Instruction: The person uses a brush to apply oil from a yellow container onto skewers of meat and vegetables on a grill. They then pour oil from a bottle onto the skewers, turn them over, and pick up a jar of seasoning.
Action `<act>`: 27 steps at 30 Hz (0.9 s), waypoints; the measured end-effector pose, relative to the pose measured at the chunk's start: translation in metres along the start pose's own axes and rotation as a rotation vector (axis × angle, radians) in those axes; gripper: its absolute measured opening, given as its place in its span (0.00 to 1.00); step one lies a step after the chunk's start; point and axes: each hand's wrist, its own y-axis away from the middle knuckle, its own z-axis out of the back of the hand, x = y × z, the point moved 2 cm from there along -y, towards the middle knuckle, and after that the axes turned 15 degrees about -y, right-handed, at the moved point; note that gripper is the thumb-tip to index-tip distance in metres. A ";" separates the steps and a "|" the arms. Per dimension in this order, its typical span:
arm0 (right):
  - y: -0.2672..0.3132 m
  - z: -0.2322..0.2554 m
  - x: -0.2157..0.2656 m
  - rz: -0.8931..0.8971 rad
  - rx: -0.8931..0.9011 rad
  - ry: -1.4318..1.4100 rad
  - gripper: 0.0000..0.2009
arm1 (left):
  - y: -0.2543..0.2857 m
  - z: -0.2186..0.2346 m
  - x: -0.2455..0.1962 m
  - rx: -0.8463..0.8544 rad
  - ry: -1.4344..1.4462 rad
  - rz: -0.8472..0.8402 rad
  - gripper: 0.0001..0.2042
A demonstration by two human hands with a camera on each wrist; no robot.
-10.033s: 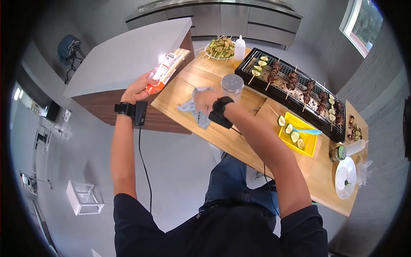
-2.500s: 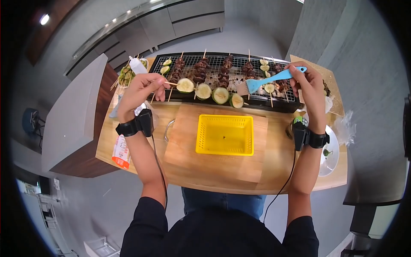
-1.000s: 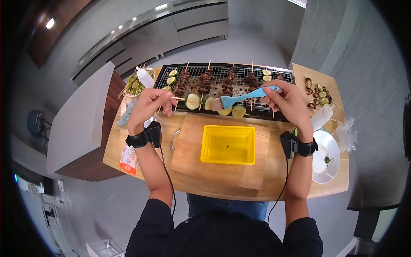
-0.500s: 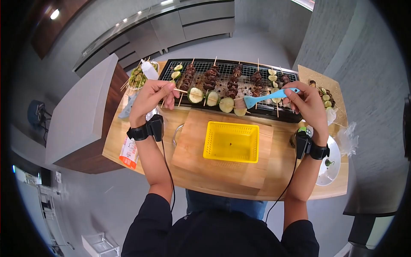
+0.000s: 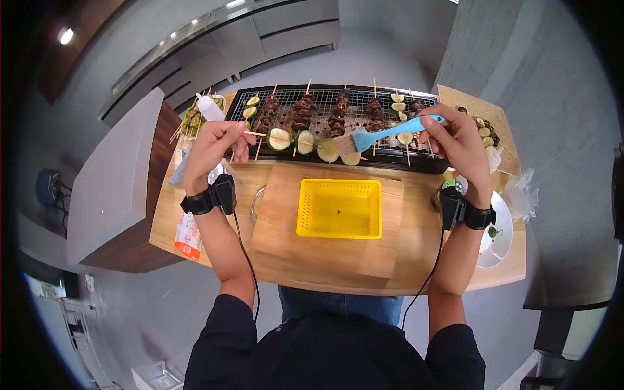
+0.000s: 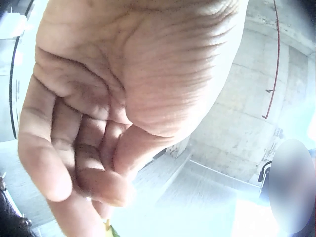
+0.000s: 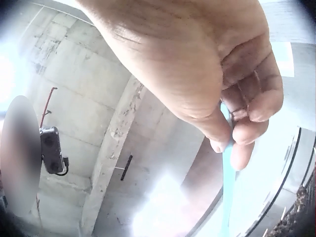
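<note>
My left hand (image 5: 218, 148) pinches the end of a wooden skewer that carries several green-rimmed round slices (image 5: 279, 139), held level in front of the grill (image 5: 390, 159). Thumb and fingertips meet on the stick; in the left wrist view the hand (image 6: 113, 98) shows its other fingers curled, with a bit of green below. In my right hand (image 5: 458, 146) is the handle of a blue brush (image 5: 396, 129), its bristles at the slices toward the skewer's right end. The right wrist view shows the blue handle (image 7: 228, 173) between thumb and fingers of the hand (image 7: 197, 64).
Meat and vegetable skewers lie on the grill. A yellow basket (image 5: 339, 233) stands on a wooden board (image 5: 273, 221). On the right are a white plate (image 5: 487, 250), a jar (image 5: 442, 195) and a plastic bag (image 5: 522, 195); at left, a squeeze bottle (image 5: 209, 107) and an orange-white packet (image 5: 187, 237).
Ten seconds ago the left hand held the packet and the slices lay over the basket. Since half a second ago, the brush has shifted slightly left along the slices; the whole view has moved too.
</note>
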 end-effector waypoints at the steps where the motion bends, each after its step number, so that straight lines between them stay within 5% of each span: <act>1: 0.000 -0.003 -0.001 -0.005 0.027 0.023 0.08 | 0.000 -0.001 0.000 0.002 0.004 0.004 0.21; 19: 0.002 0.020 -0.003 0.021 0.017 0.252 0.09 | 0.004 0.005 0.009 -0.040 0.049 0.018 0.21; 27: -0.002 0.010 -0.002 0.066 -0.054 -0.002 0.10 | -0.005 -0.009 0.008 0.085 0.057 -0.002 0.21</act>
